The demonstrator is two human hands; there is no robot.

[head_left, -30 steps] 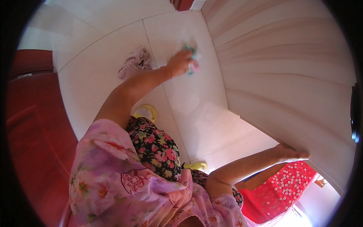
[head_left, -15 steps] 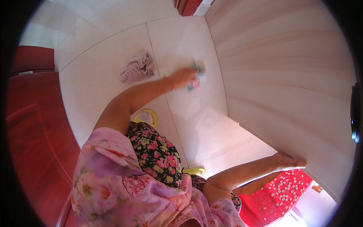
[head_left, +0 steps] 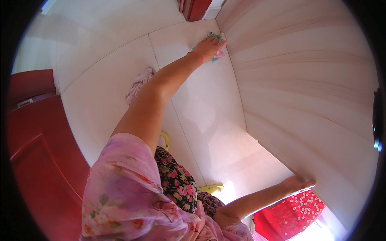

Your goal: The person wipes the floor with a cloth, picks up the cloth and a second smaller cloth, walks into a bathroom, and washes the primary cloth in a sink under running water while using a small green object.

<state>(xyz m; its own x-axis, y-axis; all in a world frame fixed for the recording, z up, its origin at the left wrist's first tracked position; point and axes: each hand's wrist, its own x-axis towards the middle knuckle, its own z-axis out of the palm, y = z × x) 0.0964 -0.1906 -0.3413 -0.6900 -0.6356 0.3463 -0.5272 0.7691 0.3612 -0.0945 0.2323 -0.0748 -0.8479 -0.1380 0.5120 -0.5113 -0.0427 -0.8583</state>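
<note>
My left hand (head_left: 208, 49), with a red band at its wrist, presses a crumpled green and pink cloth (head_left: 217, 56) onto the pale tiled floor (head_left: 201, 108). Its fingers are bent over the cloth, close to the foot of the wall panel (head_left: 297, 84). A dusty-pink towel (head_left: 138, 85) lies bunched on the tiles, partly hidden behind my left forearm. At the lower right my right hand (head_left: 298, 183) rests against the near edge of the panel. The fingers of that hand are mostly hidden.
A dark red door (head_left: 44, 148) stands along the left side. The red door frame (head_left: 198, 10) meets the floor at the top. Yellow slippers (head_left: 211, 188) show beside my floral clothing. Red patterned fabric (head_left: 289, 213) hangs below my right arm.
My left hand has moved the cloth forward and slightly right, up to the panel's far end. My left arm is straighter and now covers part of the towel. My right hand stays at the panel.
</note>
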